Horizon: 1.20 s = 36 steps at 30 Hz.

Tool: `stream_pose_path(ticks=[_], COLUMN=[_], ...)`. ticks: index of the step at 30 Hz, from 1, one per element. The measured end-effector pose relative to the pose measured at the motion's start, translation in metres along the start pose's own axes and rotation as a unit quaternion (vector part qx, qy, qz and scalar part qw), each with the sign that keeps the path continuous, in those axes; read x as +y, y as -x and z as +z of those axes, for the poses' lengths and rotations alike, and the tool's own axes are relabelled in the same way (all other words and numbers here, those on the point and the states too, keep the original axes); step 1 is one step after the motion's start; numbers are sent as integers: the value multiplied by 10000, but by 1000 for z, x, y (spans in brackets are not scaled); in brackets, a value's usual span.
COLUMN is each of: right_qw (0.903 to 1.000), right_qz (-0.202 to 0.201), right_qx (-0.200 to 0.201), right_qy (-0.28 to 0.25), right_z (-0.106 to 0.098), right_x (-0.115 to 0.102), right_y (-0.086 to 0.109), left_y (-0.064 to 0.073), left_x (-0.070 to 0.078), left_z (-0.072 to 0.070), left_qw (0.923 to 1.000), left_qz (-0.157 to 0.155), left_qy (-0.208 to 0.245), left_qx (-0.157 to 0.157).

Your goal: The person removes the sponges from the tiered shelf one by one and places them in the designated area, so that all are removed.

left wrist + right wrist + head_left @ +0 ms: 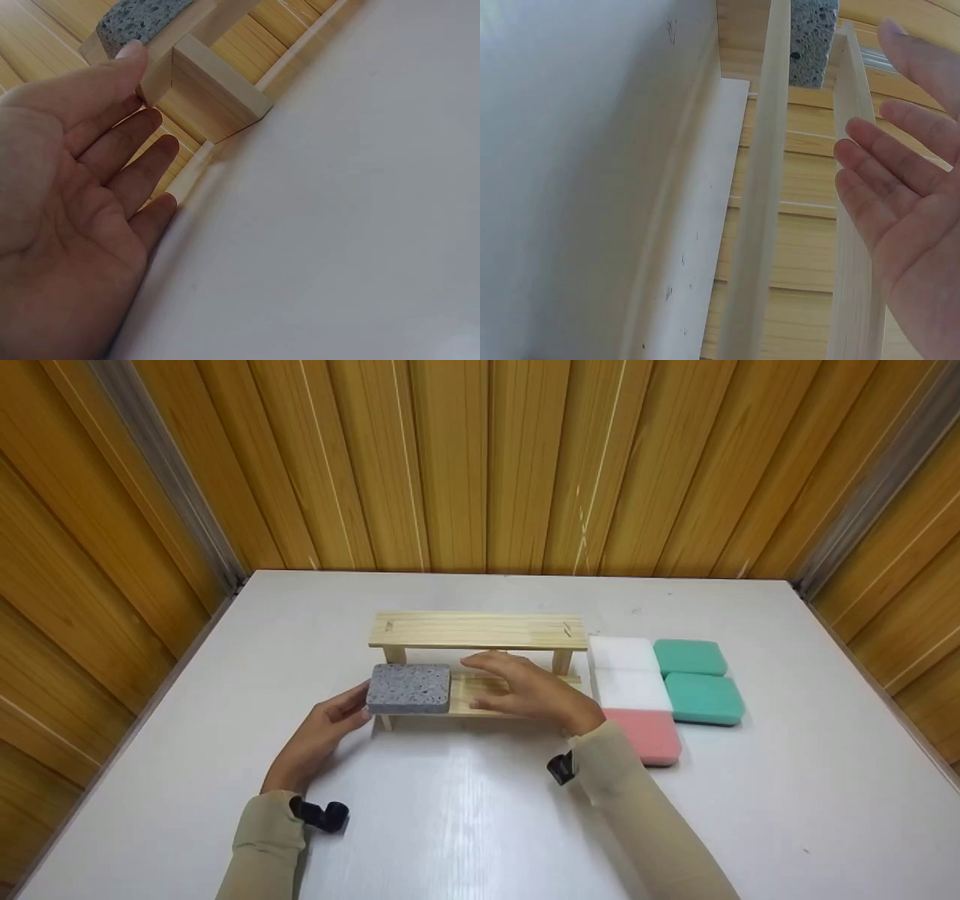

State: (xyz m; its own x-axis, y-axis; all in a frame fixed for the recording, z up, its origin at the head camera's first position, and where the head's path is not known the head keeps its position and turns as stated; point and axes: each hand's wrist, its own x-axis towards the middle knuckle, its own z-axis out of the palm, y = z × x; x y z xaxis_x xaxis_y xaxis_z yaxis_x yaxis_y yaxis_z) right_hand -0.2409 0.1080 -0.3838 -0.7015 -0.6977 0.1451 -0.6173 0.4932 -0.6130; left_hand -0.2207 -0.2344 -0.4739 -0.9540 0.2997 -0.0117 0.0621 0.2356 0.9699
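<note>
A grey speckled block (409, 688), sponge-like with rounded corners, lies flat on the left end of the lower board of a two-tier wooden stand (480, 630). At the block's left end is my left hand (322, 731), fingers loosely extended. In the left wrist view, its thumb tip (133, 51) overlaps the block's corner and the other fingers spread beside the stand's leg (217, 94). Over the lower board, right of the block, my right hand (532, 690) reaches in with fingers apart. The right wrist view shows its palm (922, 232) holding nothing, apart from the block.
Right of the stand lie two white sponges (630, 688), two green sponges (703, 697) and a pink sponge (649, 735), grouped together. The white table (450, 825) meets wood-patterned walls (487, 472) at the back and sides.
</note>
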Motion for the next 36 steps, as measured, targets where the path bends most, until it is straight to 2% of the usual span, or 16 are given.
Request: stream_pose_path(ticks=[10, 22, 30, 36], right_qw=[9996, 9994, 9992, 9985], right_qz=[-190, 42, 161, 307], right_qx=[-112, -189, -161, -291], right_qy=[152, 269, 333, 358], right_z=[13, 27, 34, 37], right_x=[-8, -21, -27, -30], right_y=[-18, -37, -43, -46], left_y=[0, 1, 0, 0], left_x=[0, 2, 1, 1], left_z=[1, 0, 0, 0], left_qw=[10000, 9997, 9996, 9996], left_qz=[-61, -28, -25, -25], left_qy=[76, 248, 251, 261], left_qx=[-13, -78, -87, -86])
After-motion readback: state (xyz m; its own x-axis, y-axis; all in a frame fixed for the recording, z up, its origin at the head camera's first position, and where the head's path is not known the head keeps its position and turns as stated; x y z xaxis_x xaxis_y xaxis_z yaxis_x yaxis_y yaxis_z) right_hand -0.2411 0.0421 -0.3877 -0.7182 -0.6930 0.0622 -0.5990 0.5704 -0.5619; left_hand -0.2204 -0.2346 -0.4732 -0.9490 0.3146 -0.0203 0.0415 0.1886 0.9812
